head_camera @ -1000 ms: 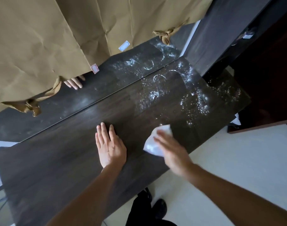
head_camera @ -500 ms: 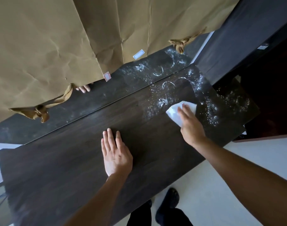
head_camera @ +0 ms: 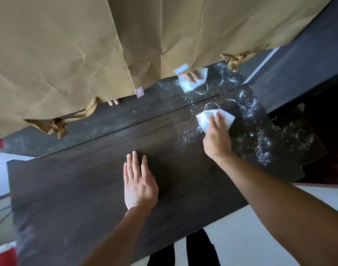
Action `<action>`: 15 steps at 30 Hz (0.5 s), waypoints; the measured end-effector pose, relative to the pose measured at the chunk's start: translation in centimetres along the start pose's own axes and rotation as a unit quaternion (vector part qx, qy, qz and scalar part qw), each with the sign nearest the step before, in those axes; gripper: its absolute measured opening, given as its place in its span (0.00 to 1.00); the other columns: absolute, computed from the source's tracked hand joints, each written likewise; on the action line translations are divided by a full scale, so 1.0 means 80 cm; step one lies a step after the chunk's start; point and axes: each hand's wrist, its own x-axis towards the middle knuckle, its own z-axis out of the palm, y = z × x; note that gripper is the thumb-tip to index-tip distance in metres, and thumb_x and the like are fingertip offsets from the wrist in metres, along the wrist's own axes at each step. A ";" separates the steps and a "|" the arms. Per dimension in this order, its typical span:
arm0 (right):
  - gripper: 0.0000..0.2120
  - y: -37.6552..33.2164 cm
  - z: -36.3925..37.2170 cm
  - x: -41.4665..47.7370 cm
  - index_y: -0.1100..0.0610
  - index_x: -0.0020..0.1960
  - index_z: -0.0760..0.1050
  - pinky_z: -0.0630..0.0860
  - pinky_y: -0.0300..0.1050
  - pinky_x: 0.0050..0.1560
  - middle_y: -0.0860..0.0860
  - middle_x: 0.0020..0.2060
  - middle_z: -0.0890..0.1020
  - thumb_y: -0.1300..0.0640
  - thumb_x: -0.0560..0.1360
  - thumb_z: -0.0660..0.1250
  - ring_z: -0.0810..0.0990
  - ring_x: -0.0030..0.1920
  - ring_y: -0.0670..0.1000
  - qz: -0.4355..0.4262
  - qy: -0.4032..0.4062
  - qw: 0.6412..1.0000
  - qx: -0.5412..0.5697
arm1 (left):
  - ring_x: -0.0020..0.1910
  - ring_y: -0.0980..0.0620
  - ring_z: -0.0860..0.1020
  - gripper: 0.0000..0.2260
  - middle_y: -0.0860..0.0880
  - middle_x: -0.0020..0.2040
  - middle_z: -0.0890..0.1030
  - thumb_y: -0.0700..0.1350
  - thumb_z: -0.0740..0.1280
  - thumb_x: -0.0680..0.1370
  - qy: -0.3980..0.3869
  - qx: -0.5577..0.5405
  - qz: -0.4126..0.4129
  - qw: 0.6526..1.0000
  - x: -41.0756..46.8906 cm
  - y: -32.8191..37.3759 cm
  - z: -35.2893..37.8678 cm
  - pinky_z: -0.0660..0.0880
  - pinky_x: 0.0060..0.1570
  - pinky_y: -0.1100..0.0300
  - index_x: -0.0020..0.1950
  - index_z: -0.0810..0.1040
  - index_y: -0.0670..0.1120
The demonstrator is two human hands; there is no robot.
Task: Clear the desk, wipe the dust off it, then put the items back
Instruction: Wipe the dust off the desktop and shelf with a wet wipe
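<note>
tabletop (head_camera: 87, 189): dark wood grain, running from your near left to the far right; its left and middle parts look bare of powder.
dust (head_camera: 260, 146): white specks and curved smears spread over the far right part of the tabletop, thickest to the right of your right hand, with a ring-shaped mark just beyond the cloth.
cloth (head_camera: 204, 118): white, crumpled, lying on the tabletop at the far right, right in the dusty patch and near the far edge.
right hand (head_camera: 217, 139): palm down on the cloth, arm reaching in from the near right; your fingers (head_camera: 220, 120) are spread a little and pressed flat on top of the cloth, not curled round it.
left hand (head_camera: 140, 186): flat on the bare tabletop near the middle, well apart from the cloth; fingers straight and close together, holding nothing.
mirror (head_camera: 126, 120): a glossy strip along the far edge of the tabletop, showing a reflection of the cloth, your fingertips and the dust.
paper bags (head_camera: 68, 54): brown and creased, filling the far side above the mirror, with twisted paper handles (head_camera: 54, 125) hanging at their lower edge and small red- and blue-framed labels.
floor (head_camera: 250, 237): pale, at the near right below the tabletop edge; your dark trouser legs show there.
</note>
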 end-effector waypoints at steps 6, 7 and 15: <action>0.26 -0.044 0.017 -0.082 0.66 0.67 0.68 0.61 0.51 0.71 0.61 0.68 0.70 0.67 0.72 0.48 0.65 0.71 0.59 -0.314 -0.087 0.945 0.016 | 0.74 0.38 0.59 0.22 0.36 0.73 0.64 0.42 0.52 0.77 -0.007 -0.005 -0.012 1.000 0.001 0.004 -0.005 0.54 0.73 0.48 0.68 0.70 0.37; 0.25 -0.023 0.009 -0.059 0.65 0.67 0.68 0.61 0.51 0.71 0.60 0.69 0.70 0.68 0.72 0.50 0.65 0.71 0.58 -0.319 -0.070 0.945 0.006 | 0.74 0.38 0.59 0.22 0.36 0.73 0.64 0.43 0.51 0.77 -0.009 -0.005 -0.014 1.000 0.001 0.005 -0.006 0.53 0.73 0.48 0.68 0.70 0.37; 0.28 -0.025 0.003 0.062 0.69 0.72 0.56 0.50 0.55 0.74 0.67 0.72 0.58 0.67 0.73 0.59 0.52 0.74 0.64 0.008 0.000 1.000 -0.018 | 0.74 0.39 0.59 0.23 0.36 0.72 0.65 0.44 0.50 0.77 -0.019 0.013 -0.023 0.999 0.002 0.007 -0.007 0.54 0.72 0.47 0.68 0.71 0.37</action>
